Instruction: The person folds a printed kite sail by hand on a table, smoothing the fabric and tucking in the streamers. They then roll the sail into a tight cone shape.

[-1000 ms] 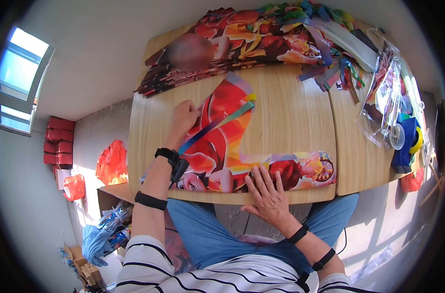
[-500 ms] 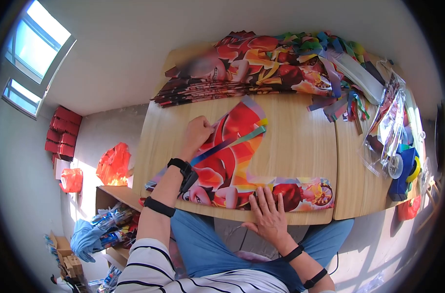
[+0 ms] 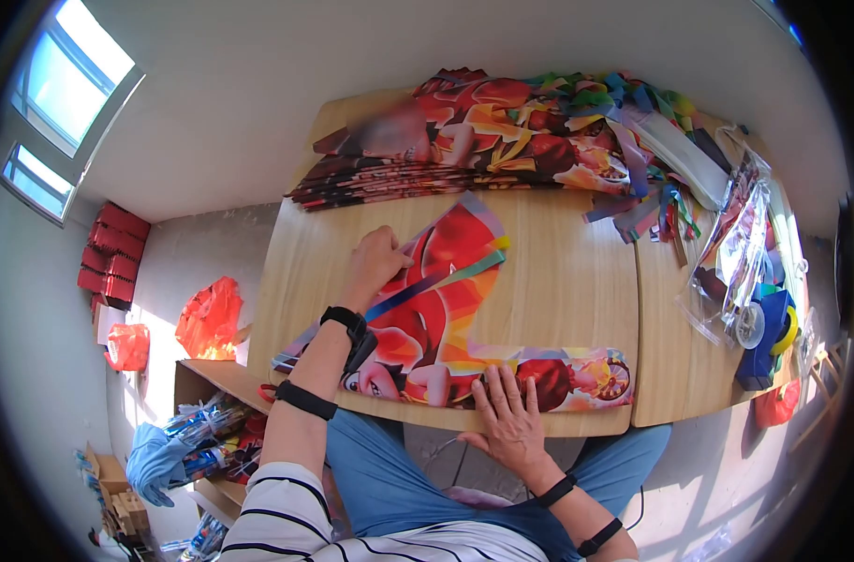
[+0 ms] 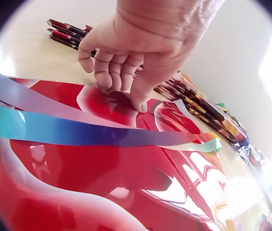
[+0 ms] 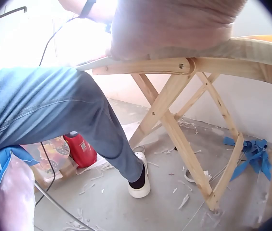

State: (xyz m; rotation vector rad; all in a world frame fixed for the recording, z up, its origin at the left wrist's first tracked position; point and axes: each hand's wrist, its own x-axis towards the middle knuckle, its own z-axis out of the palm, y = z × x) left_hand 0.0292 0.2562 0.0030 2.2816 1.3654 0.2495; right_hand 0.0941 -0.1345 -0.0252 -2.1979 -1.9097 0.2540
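Observation:
A folded glossy printed sheet [image 3: 427, 323], mostly red with a cartoon figure, lies in an L shape on the wooden table [image 3: 558, 272]. A blue-to-green ribbon strip [image 4: 78, 132] crosses it. At the sheet's far left edge is my left hand [image 3: 375, 262], pinching the edge with curled fingers. In the left wrist view the thumb [image 4: 141, 98] presses on the red print and the fingertips meet the edge. My right hand [image 3: 511, 421] rests flat, fingers spread, on the near strip of the sheet. Only its heel over the table edge shows in the right wrist view.
Behind lies a stack of similar printed sheets [image 3: 502, 140], with coloured ribbons [image 3: 624, 98] to its right. Clear plastic packaging [image 3: 736, 234] and a blue tape dispenser [image 3: 764, 342] sit at the right edge. An open carton [image 3: 221, 379] stands on the left.
The left hand has loosened from a fist, with its thumb now extended onto the sheet's edge. The right hand stays flat in place. The head view has tilted and shifted.

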